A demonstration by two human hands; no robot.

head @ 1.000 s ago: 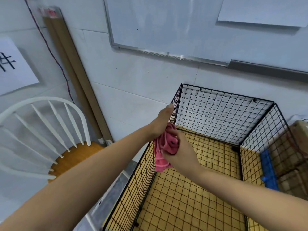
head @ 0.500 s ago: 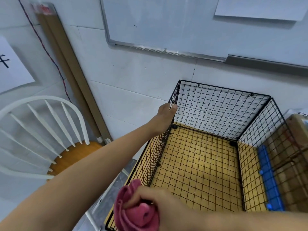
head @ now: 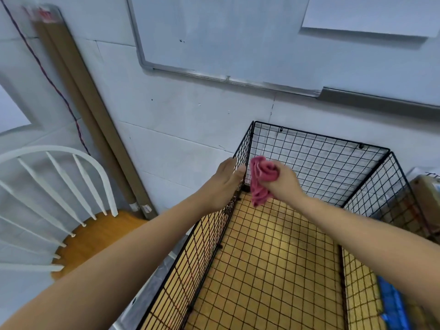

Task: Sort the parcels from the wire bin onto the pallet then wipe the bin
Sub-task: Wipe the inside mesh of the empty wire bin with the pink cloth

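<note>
The wire bin [head: 319,136], at lower right of the frame, holds no parcels, so wiping appears to be the step in hand. The right hand [head: 284,184] clenches a bunched pink cloth [head: 263,173] at the bin's far left corner, and the left hand [head: 225,181] lies straight-fingered against that panel's rim. The next move likely calls for dragging the cloth along the wires while the panel is braced.

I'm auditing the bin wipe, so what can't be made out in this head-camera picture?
All in the head view:
Left hand: grip or mere rest on the wire bin rim unclear; its own back hides the fingers.
Right hand: fingers hidden by its back and the pink cloth it holds.
Cardboard parcel: behind mesh, cut off by the right edge.
Blue thing: unidentifiable behind mesh, cut off below.
</note>
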